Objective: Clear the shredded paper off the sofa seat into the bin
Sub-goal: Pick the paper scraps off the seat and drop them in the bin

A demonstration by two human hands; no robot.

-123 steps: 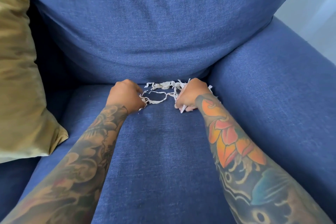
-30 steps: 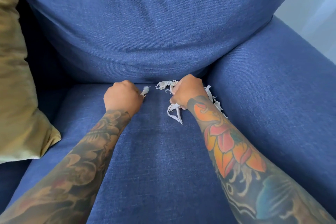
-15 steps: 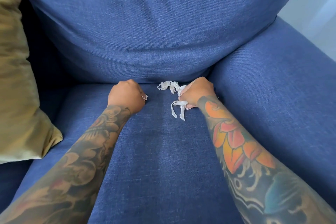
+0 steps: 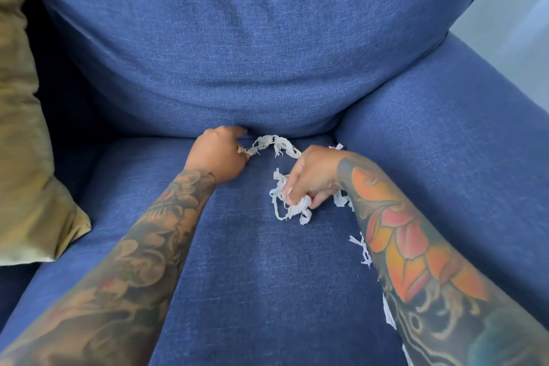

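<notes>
Grips of both hands, left hand point(image 4: 218, 154) and right hand point(image 4: 312, 177), around shredded paper point(image 4: 292, 209) near seat's point(image 4: 252, 276) back edge.

Paper strand point(image 4: 274, 144) now stretched between hands

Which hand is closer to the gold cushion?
Left. The left hand is nearer the gold cushion; the right hand, gripping shredded paper, is farther over.

We see a denim-blue woven sofa seat point(image 4: 237, 261), white shredded paper point(image 4: 289, 208), an olive-gold cushion point(image 4: 26, 172), and our tattooed forearms: grey-brown florals left, orange-red petals right.
</notes>
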